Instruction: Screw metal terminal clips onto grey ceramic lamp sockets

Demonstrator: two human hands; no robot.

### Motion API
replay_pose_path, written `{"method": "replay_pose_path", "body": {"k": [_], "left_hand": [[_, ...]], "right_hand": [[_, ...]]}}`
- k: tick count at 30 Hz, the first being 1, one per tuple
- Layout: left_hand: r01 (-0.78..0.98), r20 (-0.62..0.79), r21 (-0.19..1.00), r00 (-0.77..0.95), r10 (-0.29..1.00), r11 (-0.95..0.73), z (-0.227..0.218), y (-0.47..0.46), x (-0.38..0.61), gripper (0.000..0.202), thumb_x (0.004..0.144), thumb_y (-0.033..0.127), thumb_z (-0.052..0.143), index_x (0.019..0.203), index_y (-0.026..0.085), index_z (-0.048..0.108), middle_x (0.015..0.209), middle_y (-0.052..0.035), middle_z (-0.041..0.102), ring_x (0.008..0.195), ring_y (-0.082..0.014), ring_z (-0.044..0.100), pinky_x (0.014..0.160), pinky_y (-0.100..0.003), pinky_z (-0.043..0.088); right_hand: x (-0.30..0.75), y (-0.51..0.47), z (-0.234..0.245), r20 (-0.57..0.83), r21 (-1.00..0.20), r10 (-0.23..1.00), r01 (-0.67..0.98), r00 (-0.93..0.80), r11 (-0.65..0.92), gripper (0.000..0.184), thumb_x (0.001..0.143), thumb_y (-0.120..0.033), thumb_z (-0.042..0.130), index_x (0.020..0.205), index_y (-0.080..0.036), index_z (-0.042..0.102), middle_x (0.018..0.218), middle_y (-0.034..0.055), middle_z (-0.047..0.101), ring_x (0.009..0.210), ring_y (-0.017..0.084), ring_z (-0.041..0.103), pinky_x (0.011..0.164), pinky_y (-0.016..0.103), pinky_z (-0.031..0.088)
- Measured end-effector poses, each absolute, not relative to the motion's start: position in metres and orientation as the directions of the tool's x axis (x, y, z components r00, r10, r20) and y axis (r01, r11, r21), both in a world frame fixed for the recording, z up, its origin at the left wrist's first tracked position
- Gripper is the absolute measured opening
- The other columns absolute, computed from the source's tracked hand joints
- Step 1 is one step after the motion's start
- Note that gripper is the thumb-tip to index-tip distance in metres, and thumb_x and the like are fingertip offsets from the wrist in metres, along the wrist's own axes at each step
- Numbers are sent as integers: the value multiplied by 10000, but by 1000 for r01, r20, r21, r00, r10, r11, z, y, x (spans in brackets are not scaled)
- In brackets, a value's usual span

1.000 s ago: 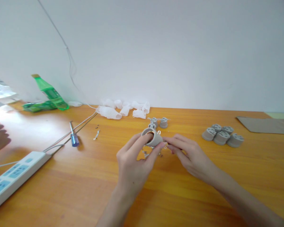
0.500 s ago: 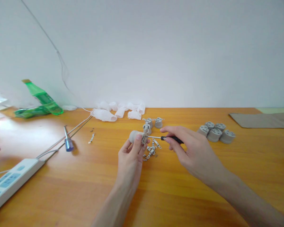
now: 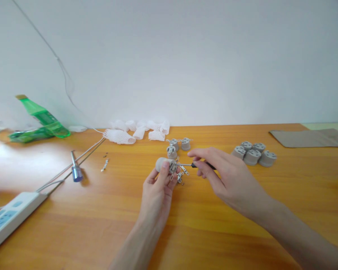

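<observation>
The left forearm (image 3: 138,240) rose from the 6 o'clock edge of the view, its hand (image 3: 157,191) upright with the palm turned inward and the thumb (image 3: 163,168) pressed upward, fingers curled. The right forearm (image 3: 301,236) reached in from 4 o'clock, and the right hand (image 3: 222,176) lay at the left hand's 3 o'clock, pointing toward 9 o'clock, its fingers pinched closed.

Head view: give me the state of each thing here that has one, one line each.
Left hand, gripping the lamp holder
Ceramic lamp holder, held on its side, metal fittings toward the screwdriver
Right hand, pinching the screwdriver
Black-handled screwdriver, tip at the metal fittings
Blue-handled screwdriver, resting on the table, not held
Grey ceramic holders, standing clustered
White foam netting, crumpled in a heap
</observation>
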State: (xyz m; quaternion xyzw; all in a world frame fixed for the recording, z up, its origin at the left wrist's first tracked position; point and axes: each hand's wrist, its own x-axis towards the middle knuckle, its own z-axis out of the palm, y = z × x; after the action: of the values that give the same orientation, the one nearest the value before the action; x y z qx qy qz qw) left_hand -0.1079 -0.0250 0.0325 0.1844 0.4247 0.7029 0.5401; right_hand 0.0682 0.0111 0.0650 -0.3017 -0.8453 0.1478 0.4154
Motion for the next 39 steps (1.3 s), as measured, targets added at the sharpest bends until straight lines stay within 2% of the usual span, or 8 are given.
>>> {"method": "replay_pose_path", "body": {"k": [3,10,16,22,27,30,33,39], "left_hand": [[-621,-215,782,-351,911,-54,35,-25,-108,319,709,321,897,903,119,745,898,-49,750,774,-116,713,693,-168,583],[-648,-255,761,-338,906,-27,35,-26,-105,261,754,275,867,916,110,747,906,-66,762,762,-119,729,648,-148,594],[-689,-310,725,-352,883,-20,39,-24,-106,70,876,160,737,907,98,745,906,-73,766,754,-121,744,589,-115,583],[-673,-291,739,-332,897,-9,40,-25,-105,102,873,176,747,935,96,747,912,-76,766,749,-116,742,617,-116,593],[-668,-292,744,-339,894,-10,39,-26,-106,145,824,205,804,924,113,751,919,-71,770,757,-116,742,612,-113,590],[-662,-273,750,-334,902,-19,38,-26,-107,185,801,222,826,934,115,754,937,-70,773,778,-121,749,621,-109,591],[-662,-284,750,-328,901,-5,38,-26,-107,185,796,218,830,929,115,753,922,-68,773,771,-123,752,619,-109,593],[-677,-293,736,-346,892,-21,41,-25,-107,121,837,182,787,921,104,751,924,-77,773,764,-117,747,666,-123,606]], "right_hand": [[71,13,67,604,-479,588,344,-538,808,308,969,-62,534,1230,-216,589,1225,88,651,1123,188,653,948,319,545],[70,12,61,655,-423,623,476,-428,771,183,1014,-165,522,1167,-206,615,979,53,733,749,162,686,703,291,553],[71,13,64,635,-419,564,377,-528,826,305,973,-54,513,1228,-193,607,1166,86,667,1018,181,676,858,289,546],[73,11,62,675,-331,572,502,-466,799,189,1004,-146,535,1168,-192,616,916,43,708,744,173,670,678,298,520],[75,13,64,637,-348,547,430,-543,833,277,1000,-102,498,1237,-210,592,1161,85,682,964,184,684,799,298,548],[76,12,64,630,-333,537,430,-561,839,344,984,-55,475,1264,-230,576,1091,63,699,907,179,691,769,297,549],[75,11,61,630,-309,571,504,-527,807,267,999,-119,502,1229,-220,595,977,58,727,806,191,697,713,314,543],[75,12,64,626,-348,542,420,-561,838,314,1002,-95,479,1269,-229,575,1189,89,682,1011,197,687,825,317,562]]}}
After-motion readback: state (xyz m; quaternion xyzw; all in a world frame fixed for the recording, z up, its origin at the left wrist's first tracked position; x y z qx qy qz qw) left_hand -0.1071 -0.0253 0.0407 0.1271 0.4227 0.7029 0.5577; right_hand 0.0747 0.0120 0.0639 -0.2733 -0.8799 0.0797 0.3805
